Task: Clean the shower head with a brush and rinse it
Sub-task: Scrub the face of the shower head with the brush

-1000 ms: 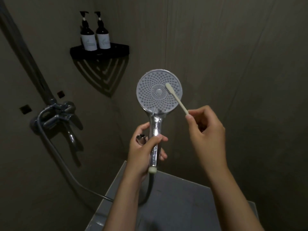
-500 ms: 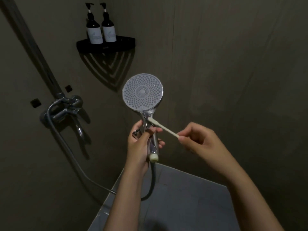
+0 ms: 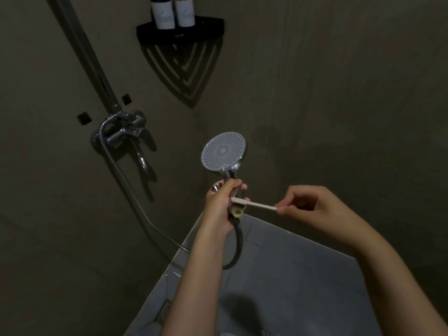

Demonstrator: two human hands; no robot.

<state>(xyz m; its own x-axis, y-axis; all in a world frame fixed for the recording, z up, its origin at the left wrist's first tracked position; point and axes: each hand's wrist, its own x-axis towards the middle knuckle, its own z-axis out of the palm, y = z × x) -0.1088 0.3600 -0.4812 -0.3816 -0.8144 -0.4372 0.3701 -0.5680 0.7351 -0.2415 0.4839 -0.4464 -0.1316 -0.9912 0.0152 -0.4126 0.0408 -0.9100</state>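
Right hand [image 3: 312,209]: fingers curled, pinching the tail of the brush handle between thumb and fingertips.
Brush [image 3: 252,204]: pale, lying almost level; its bristle end rests against the lower part of the shower handle, beside the left hand's fingers.
Left hand [image 3: 221,207]: wrapped round the chrome handle, gripping it upright.
Shower head [image 3: 224,151]: held in the air above the left hand, round spray face turned toward the camera.
Hose [image 3: 240,243]: drops from the handle's bottom, loops, and runs left.
Floor [image 3: 303,287]: grey, beneath both forearms.
Mixer tap [image 3: 121,132]: chrome, on the left wall.
Corner shelf [image 3: 179,32]: black, high up, carrying two dark bottles [image 3: 173,14] side by side.
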